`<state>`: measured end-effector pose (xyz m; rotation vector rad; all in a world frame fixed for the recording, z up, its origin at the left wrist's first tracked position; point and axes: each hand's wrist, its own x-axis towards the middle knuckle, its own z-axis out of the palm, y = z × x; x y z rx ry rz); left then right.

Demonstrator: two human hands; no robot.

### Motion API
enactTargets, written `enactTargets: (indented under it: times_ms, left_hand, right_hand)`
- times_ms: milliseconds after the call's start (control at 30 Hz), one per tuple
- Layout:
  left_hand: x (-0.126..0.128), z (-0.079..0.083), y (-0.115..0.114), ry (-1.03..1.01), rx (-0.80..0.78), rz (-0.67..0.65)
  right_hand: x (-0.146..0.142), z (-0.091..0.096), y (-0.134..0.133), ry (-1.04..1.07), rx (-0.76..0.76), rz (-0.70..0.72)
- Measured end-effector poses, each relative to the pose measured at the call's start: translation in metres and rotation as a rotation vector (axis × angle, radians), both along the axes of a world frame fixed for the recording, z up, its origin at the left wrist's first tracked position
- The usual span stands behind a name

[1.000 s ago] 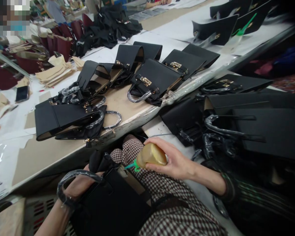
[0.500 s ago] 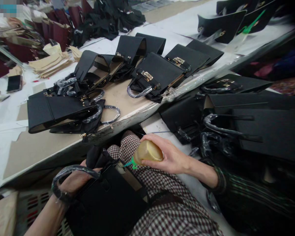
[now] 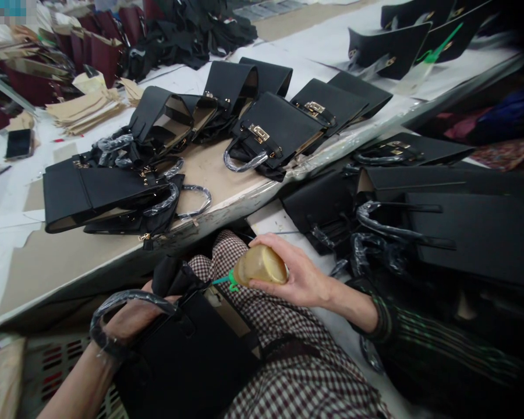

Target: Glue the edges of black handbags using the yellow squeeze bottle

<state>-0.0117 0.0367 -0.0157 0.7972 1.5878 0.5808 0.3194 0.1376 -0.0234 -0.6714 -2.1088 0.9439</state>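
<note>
A black handbag [image 3: 187, 361] lies tilted across my lap, its beige inner side showing along the right edge. Through its plastic-wrapped handle [image 3: 107, 308] passes my left hand [image 3: 137, 317], closed at the bag's top edge by the bunched black lining [image 3: 170, 276]; its fingertips are partly hidden. My right hand [image 3: 299, 276] is wrapped round a squeeze bottle [image 3: 262, 266] of yellowish contents, held on its side. The bottle's green nozzle [image 3: 222, 280] points left, with its tip at or just over the bag's upper edge; contact is hard to judge.
Several black handbags [image 3: 279, 125] with gold clasps lie on the worktable [image 3: 39, 273] ahead. More black bags [image 3: 484, 227] are stacked at my right. A phone [image 3: 19, 144] and a pile of tan pieces [image 3: 85, 110] lie at left. A plastic crate [image 3: 39, 372] stands low at left.
The bottle has shifted slightly left and levelled a little, bringing its nozzle tip nearer the bag's top corner and the lining. My left hand stays in place on the bag.
</note>
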Motion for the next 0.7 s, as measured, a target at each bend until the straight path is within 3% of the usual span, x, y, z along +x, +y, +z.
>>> enactTargets:
  times_ms: [367,467,700]
  left_hand:
    - [-0.004,-0.013,0.002,0.02,0.042,0.029]
    - [-0.004,-0.012,-0.001,-0.018,0.007,0.003]
    - [0.005,0.0,0.003,0.098,-0.056,0.012]
  right_hand:
    - [0.01,0.006,-0.003,-0.116,-0.065,0.078]
    - [0.014,0.005,-0.007,-0.147,-0.105,0.102]
    - [0.021,0.005,-0.01,-0.212,-0.166,0.136]
